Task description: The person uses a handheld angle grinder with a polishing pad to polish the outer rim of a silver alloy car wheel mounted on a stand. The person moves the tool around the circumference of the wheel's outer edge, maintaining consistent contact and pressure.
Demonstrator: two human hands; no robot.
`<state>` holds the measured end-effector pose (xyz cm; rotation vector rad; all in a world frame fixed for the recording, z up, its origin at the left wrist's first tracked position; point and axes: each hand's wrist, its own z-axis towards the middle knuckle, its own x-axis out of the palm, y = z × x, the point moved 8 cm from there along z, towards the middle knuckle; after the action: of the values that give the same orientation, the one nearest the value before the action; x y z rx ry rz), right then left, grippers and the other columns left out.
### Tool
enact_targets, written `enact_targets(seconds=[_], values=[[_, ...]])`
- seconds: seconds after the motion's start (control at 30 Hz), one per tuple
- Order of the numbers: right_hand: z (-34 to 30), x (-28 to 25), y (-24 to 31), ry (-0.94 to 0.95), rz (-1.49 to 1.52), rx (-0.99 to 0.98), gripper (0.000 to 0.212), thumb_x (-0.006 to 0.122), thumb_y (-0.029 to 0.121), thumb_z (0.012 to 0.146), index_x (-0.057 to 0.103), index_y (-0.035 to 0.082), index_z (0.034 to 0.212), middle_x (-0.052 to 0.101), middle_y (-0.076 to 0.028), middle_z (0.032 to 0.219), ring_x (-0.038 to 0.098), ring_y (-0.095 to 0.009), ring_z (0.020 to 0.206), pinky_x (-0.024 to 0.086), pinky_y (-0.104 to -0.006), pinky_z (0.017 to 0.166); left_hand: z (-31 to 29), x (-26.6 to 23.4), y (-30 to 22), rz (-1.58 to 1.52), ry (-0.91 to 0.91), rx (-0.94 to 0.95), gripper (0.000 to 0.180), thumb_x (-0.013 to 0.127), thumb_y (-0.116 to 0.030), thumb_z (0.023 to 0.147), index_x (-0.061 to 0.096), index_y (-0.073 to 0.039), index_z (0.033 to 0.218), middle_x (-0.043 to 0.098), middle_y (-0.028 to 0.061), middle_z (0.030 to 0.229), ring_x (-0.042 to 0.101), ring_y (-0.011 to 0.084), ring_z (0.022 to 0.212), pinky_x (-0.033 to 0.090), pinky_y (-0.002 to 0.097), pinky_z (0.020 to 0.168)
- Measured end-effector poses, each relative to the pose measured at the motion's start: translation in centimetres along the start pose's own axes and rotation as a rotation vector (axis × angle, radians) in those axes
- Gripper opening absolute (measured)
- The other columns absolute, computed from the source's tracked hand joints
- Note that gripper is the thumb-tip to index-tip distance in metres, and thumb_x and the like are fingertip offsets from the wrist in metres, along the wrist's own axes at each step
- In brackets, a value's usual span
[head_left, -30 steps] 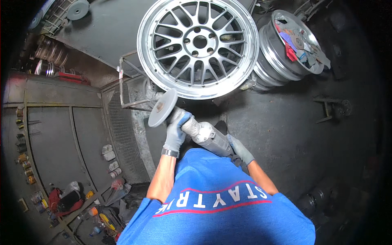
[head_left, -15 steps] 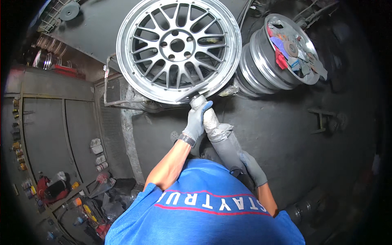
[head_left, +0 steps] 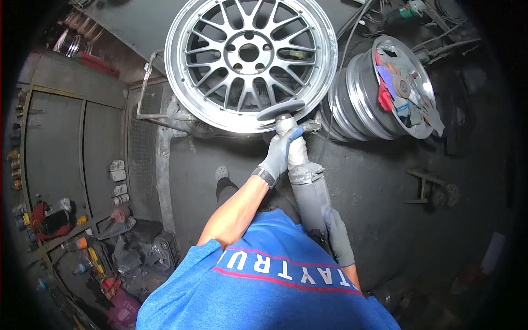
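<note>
An angle grinder (head_left: 309, 192), its head wrapped in pale material, is held in front of me by both hands. My left hand (head_left: 279, 153), in a grey-blue glove, is closed round its wrapped front. My gloved right hand (head_left: 340, 240) grips the rear of its body, some fingers hidden behind it. The grinder's grey disc (head_left: 280, 110) lies over the lower lip of a silver multi-spoke wheel rim (head_left: 264, 57); whether they touch I cannot tell.
Right of the rim, more wheel rims (head_left: 360, 93) are stacked; the nearest holds sanding discs and cloths (head_left: 401, 88). A metal frame (head_left: 144, 93) stands at left. Cables (head_left: 352, 27) run behind. A small stand (head_left: 432, 187) is on the floor at right, bags (head_left: 137, 253) at lower left.
The disc has moved right along the rim's lower lip and its tilt has changed, showing more of its face. Both hands keep their hold on the grinder. The whole view has shifted slightly.
</note>
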<state>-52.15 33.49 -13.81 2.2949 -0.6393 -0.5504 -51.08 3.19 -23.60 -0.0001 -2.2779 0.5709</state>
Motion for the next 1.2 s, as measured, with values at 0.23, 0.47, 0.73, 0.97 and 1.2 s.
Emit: enact_targets(seconds=[0.23,0.47,0.73,0.97,1.2], values=[[-3.0,6.7,1.6,-0.036,0.033,-0.003,0.064,0.054,0.05,0.115,0.061,-0.005,0.145,0.069,-0.021,0.134,0.063,-0.025,0.124,0.049,-0.0386,0.108,-1.6,-4.3,-1.4,-0.003,-0.004,-0.039,0.026,0.085,-0.022,0.096,0.066,-0.009,0.108,0.072,0.01,0.083,0.072,0.0242,0.067,0.062,0.0392,0.063],[-5.0,15.9,-0.3,-0.109,0.086,-0.02,0.066,0.054,0.057,0.114,0.065,-0.004,0.135,0.07,-0.017,0.123,0.061,-0.022,0.113,0.049,-0.0378,0.101,-3.0,-9.2,-5.2,0.115,0.032,-0.059,0.025,0.088,-0.022,0.094,0.071,-0.011,0.109,0.073,0.0054,0.085,0.071,0.0202,0.068,0.06,0.0367,0.064],[-6.0,25.5,-2.8,-0.115,0.337,0.09,0.073,0.056,0.06,0.112,0.063,-0.005,0.145,0.068,-0.016,0.132,0.061,-0.022,0.119,0.047,-0.0373,0.105,-5.5,-12.5,-11.1,0.315,0.05,-0.052,0.03,0.089,-0.024,0.093,0.074,-0.008,0.113,0.074,0.0032,0.093,0.072,0.017,0.078,0.059,0.0347,0.069],[-6.6,29.0,1.1,-0.085,0.476,-0.014,0.07,0.058,0.056,0.113,0.062,-0.005,0.148,0.069,-0.019,0.139,0.063,-0.024,0.126,0.049,-0.039,0.11,-5.4,-14.1,-13.7,0.432,0.035,0.031,0.036,0.091,-0.027,0.092,0.074,-0.006,0.116,0.075,0.0038,0.099,0.072,0.016,0.082,0.059,0.0349,0.073],[-4.8,23.5,-4.5,-0.083,0.386,0.013,0.063,0.058,0.05,0.114,0.065,-0.005,0.143,0.072,-0.019,0.133,0.065,-0.023,0.121,0.051,-0.0383,0.105,-4.7,-12.7,-9.6,0.256,0.072,-0.037,0.027,0.089,-0.023,0.093,0.073,-0.01,0.11,0.074,0.0055,0.089,0.072,0.0177,0.071,0.06,0.0347,0.064]])
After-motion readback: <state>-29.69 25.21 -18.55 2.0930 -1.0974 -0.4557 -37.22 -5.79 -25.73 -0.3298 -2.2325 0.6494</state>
